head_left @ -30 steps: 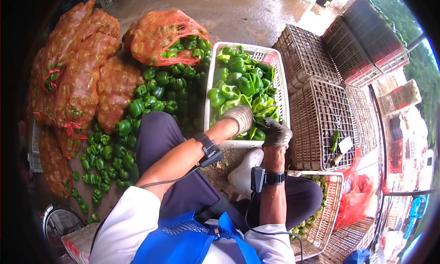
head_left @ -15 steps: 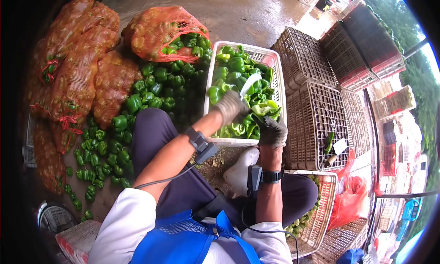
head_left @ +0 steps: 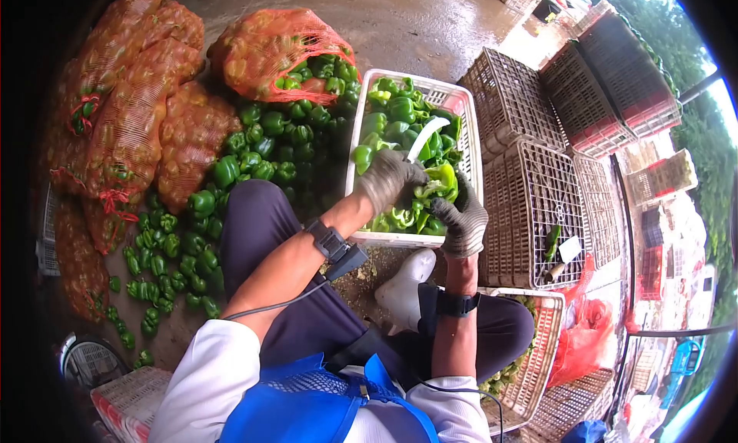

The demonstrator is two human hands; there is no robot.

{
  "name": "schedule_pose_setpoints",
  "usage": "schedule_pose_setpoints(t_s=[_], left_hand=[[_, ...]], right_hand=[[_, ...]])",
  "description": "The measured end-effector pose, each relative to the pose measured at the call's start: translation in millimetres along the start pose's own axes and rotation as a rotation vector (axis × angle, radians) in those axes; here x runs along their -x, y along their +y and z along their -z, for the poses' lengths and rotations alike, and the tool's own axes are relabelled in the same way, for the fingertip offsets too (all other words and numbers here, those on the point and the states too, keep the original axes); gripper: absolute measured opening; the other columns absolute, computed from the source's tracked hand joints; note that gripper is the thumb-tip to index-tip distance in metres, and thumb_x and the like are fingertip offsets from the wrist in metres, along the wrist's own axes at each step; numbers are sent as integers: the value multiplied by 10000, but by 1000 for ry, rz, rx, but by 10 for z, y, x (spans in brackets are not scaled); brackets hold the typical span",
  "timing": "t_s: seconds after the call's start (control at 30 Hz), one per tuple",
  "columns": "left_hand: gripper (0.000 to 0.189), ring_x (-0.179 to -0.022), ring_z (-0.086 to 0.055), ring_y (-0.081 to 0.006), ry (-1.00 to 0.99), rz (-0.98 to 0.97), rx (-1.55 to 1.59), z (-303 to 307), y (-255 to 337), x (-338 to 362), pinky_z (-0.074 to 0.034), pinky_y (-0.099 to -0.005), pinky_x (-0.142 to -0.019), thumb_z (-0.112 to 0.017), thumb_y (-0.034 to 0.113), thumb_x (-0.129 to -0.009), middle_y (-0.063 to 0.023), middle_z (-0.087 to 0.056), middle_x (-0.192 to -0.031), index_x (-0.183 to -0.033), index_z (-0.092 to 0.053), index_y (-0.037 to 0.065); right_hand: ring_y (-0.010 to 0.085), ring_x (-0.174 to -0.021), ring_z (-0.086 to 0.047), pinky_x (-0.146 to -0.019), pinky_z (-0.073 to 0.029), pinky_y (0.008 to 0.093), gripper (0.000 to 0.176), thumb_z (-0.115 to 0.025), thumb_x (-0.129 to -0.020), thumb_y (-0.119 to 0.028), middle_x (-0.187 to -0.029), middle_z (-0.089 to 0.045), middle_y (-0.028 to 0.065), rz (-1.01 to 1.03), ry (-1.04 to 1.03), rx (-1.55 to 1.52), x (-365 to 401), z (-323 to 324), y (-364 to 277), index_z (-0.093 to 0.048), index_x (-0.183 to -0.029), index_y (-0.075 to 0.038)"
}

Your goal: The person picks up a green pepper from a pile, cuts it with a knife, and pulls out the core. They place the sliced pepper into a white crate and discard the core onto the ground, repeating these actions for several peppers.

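My left hand [head_left: 387, 180], in a grey glove, is closed around a knife whose pale curved blade [head_left: 424, 138] points up and to the right. Beside it, my right hand [head_left: 463, 222], gloved too, grips a cut green pepper [head_left: 440, 183] that shows its pale inside. Both hands are over the near part of a white plastic crate [head_left: 470, 128]. Whole and cut green peppers [head_left: 400, 109] fill the crate. The knife's handle is hidden in the glove.
Loose green peppers [head_left: 270, 147] lie on the ground at the left, near an open red mesh sack [head_left: 257, 51]. More full sacks [head_left: 131, 136] are piled far left. Stacked crates [head_left: 530, 212] stand at the right. A crate of scraps [head_left: 538, 358] sits beside the right knee.
The hand with the knife has shifted slightly and now shows sharply. The other hand has turned, with its fingers more spread round the pepper, and the wrist device has rotated.
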State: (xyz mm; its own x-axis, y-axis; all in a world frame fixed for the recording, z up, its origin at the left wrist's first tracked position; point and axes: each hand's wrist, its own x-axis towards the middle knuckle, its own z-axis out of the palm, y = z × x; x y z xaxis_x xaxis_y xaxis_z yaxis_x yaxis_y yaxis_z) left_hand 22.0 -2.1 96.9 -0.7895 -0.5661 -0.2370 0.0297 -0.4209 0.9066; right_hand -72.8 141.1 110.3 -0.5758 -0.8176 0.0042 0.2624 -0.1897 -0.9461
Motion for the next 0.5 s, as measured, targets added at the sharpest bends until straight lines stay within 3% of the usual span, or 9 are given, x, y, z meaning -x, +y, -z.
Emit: schedule_pose_setpoints(t_s=[0.1,0.17,0.23,0.33,0.37,0.4,0.43,0.5], left_hand=[[132,-619,-575,-106,2,-36,-80,-82,200,171,-464,-252,-563,-703,121,-734,-54,-627,-688,-774,-633,16],[127,-605,-571,-109,30,-166,-266,-103,202,212,-461,-253,-563,-696,115,-738,-50,-622,-673,-781,-635,13],[126,-595,-571,-126,42,-305,-355,-117,135,211,-461,-267,-574,-685,111,-738,-46,-620,-655,-789,-636,6],[134,-603,-578,-137,64,-208,-269,-106,38,194,-462,-285,-580,-683,113,-727,-65,-628,-659,-795,-636,7],[166,-587,-578,-153,69,-345,-374,-81,-31,187,-463,-295,-577,-691,127,-706,-86,-626,-652,-805,-634,7],[174,-588,-578,-135,79,-325,-413,-87,-38,216,-462,-281,-567,-699,124,-706,-72,-626,-654,-819,-640,6],[183,-590,-577,-118,86,-309,-453,-103,-31,236,-462,-266,-558,-707,120,-706,-59,-626,-656,-834,-646,5],[191,-598,-587,-106,102,-276,-481,-113,-30,217,-467,-267,-545,-710,115,-700,-58,-625,-654,-846,-645,11]], right_hand=[[207,-1084,-549,-949,-437,304,735,-745,-733,-128,-1223,-543,149,92,76,175,34,-95,-73,-383,-1337,84],[188,-991,-590,-883,-472,291,582,-681,-777,-121,-1132,-596,144,182,190,395,47,-163,-80,-454,-1273,81],[179,-936,-604,-843,-485,289,543,-679,-779,-131,-1068,-622,138,169,225,454,48,-197,-85,-484,-1239,81],[170,-822,-617,-759,-504,297,430,-659,-794,-132,-940,-652,117,223,320,524,26,-215,65,-545,-1160,63],[171,-805,-616,-751,-506,300,414,-658,-796,-129,-926,-652,113,204,365,573,26,-199,109,-553,-1151,57],[172,-788,-615,-742,-508,303,398,-657,-799,-127,-912,-653,109,183,414,621,38,-189,145,-561,-1142,51],[144,-746,-628,-669,-519,272,364,-667,-803,-152,-922,-667,89,190,436,582,6,-140,232,-607,-1109,34],[148,-753,-617,-651,-519,268,360,-665,-806,-130,-889,-647,79,79,424,290,2,-136,311,-589,-1125,20]])
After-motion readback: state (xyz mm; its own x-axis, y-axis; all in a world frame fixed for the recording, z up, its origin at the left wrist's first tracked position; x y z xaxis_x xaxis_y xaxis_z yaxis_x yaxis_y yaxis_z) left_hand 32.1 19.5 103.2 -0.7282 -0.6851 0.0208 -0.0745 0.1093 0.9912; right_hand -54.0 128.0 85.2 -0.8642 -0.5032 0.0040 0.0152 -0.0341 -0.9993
